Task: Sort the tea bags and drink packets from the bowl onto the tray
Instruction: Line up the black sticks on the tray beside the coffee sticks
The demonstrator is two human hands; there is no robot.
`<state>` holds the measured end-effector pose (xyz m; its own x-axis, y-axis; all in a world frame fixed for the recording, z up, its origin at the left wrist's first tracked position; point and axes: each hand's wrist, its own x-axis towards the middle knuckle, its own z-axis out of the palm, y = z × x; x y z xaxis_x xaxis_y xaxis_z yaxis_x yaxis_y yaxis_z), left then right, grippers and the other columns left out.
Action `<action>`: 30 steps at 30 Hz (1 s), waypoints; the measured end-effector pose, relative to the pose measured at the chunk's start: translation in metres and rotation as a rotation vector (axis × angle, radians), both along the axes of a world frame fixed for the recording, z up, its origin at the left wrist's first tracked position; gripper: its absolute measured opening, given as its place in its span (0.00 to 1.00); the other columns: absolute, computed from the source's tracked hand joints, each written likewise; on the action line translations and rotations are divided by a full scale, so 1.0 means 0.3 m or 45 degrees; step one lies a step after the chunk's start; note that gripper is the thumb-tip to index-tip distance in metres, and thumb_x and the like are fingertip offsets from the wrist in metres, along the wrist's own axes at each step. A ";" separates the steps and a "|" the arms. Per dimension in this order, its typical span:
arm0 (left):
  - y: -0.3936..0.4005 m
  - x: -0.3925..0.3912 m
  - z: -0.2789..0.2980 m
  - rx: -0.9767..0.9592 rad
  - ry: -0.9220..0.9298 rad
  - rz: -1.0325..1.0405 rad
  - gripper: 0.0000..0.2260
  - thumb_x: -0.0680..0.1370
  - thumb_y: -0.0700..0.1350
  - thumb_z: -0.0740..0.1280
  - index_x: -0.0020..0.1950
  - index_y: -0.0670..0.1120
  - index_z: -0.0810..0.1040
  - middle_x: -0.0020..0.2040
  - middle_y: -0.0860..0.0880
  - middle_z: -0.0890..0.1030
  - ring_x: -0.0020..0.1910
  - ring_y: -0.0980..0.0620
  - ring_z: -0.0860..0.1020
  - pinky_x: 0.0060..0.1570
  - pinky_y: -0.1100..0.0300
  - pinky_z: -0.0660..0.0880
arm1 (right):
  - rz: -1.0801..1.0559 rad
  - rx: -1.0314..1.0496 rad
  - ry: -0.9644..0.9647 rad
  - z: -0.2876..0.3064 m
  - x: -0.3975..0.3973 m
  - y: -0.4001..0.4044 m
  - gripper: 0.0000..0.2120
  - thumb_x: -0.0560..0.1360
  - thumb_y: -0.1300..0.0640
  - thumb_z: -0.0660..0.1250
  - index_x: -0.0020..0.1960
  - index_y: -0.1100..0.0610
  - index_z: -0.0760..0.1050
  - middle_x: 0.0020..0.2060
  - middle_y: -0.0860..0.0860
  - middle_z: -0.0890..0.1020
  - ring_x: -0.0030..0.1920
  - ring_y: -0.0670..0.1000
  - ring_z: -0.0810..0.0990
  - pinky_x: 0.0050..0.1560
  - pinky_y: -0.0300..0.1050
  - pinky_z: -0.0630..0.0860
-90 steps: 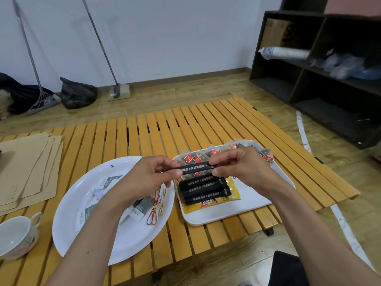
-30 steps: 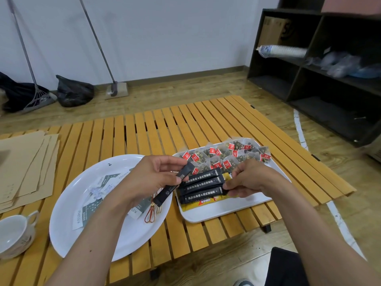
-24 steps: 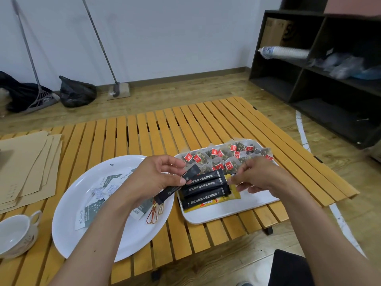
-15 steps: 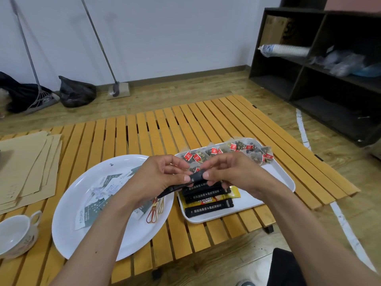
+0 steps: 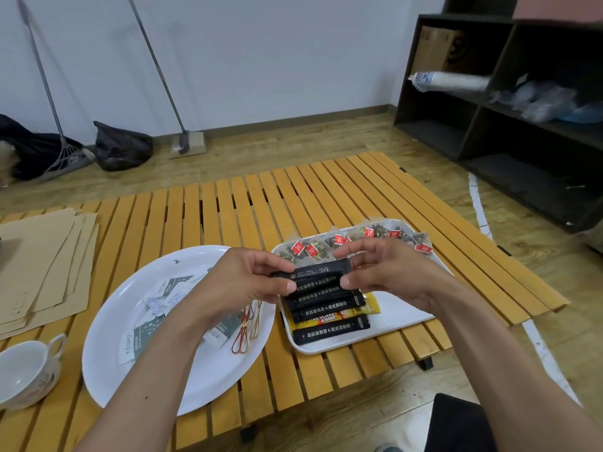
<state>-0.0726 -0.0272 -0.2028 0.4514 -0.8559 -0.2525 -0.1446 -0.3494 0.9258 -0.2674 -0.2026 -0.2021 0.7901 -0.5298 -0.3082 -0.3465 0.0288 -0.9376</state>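
Note:
Both hands hold one black stick packet [image 5: 318, 272] level above the white tray [image 5: 404, 316]. My left hand [image 5: 243, 282] pinches its left end and my right hand [image 5: 386, 272] pinches its right end. Under it, several black stick packets [image 5: 328, 306] lie in a row on the tray over a yellow packet [image 5: 370, 306]. Tea bags with red tags [image 5: 308, 249] line the tray's far edge. The wide white bowl [image 5: 107, 327] at the left holds white and teal packets [image 5: 153, 327] and red and yellow twist ties [image 5: 243, 334].
The bowl and tray sit on a slatted wooden table [image 5: 235, 207]. A white cup [image 5: 24, 373] stands at the front left, and brown paper envelopes [image 5: 36, 259] lie behind it. A dark shelf unit [image 5: 509, 102] stands at the right; brooms lean on the wall.
My right hand left the tray's packets and took the right end of the black stick packet my left hand held. One tray packet has slid towards the front edge.

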 end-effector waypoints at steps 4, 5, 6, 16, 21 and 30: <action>0.000 -0.003 0.003 0.014 0.033 -0.001 0.10 0.73 0.38 0.77 0.53 0.43 0.85 0.46 0.46 0.89 0.46 0.51 0.87 0.39 0.64 0.82 | -0.079 -0.042 -0.007 -0.002 0.004 0.003 0.10 0.75 0.57 0.74 0.53 0.62 0.83 0.43 0.57 0.86 0.42 0.49 0.84 0.39 0.41 0.77; 0.002 0.000 0.002 0.022 0.029 -0.005 0.08 0.73 0.39 0.77 0.52 0.42 0.85 0.45 0.46 0.89 0.44 0.52 0.86 0.39 0.64 0.82 | -0.091 -0.030 0.007 -0.004 0.003 0.000 0.10 0.76 0.55 0.73 0.51 0.63 0.83 0.42 0.56 0.86 0.41 0.48 0.84 0.38 0.41 0.75; 0.004 0.001 0.003 0.032 0.031 -0.011 0.07 0.74 0.41 0.76 0.51 0.42 0.85 0.44 0.46 0.88 0.42 0.53 0.86 0.39 0.65 0.81 | -0.091 -0.015 0.023 -0.006 0.000 -0.005 0.10 0.77 0.55 0.72 0.50 0.62 0.83 0.41 0.55 0.86 0.40 0.48 0.84 0.37 0.41 0.74; 0.014 0.014 0.001 0.097 0.024 0.008 0.07 0.77 0.46 0.74 0.47 0.43 0.88 0.44 0.46 0.88 0.37 0.56 0.80 0.36 0.63 0.78 | -0.049 0.030 0.171 -0.001 -0.020 -0.024 0.11 0.75 0.53 0.75 0.52 0.60 0.86 0.48 0.53 0.88 0.43 0.47 0.84 0.39 0.40 0.73; 0.016 0.017 -0.001 0.113 0.036 0.036 0.07 0.76 0.45 0.75 0.47 0.43 0.88 0.44 0.46 0.88 0.36 0.56 0.79 0.34 0.63 0.76 | -0.028 0.002 0.155 0.002 -0.027 -0.030 0.05 0.72 0.57 0.77 0.46 0.57 0.86 0.48 0.56 0.88 0.43 0.47 0.84 0.39 0.40 0.73; -0.043 -0.060 0.003 -0.112 0.027 0.070 0.06 0.74 0.47 0.77 0.46 0.45 0.86 0.35 0.47 0.81 0.33 0.55 0.77 0.35 0.61 0.73 | 0.265 -0.188 0.025 0.019 0.034 0.064 0.06 0.71 0.59 0.78 0.48 0.57 0.84 0.42 0.56 0.86 0.39 0.47 0.82 0.36 0.36 0.75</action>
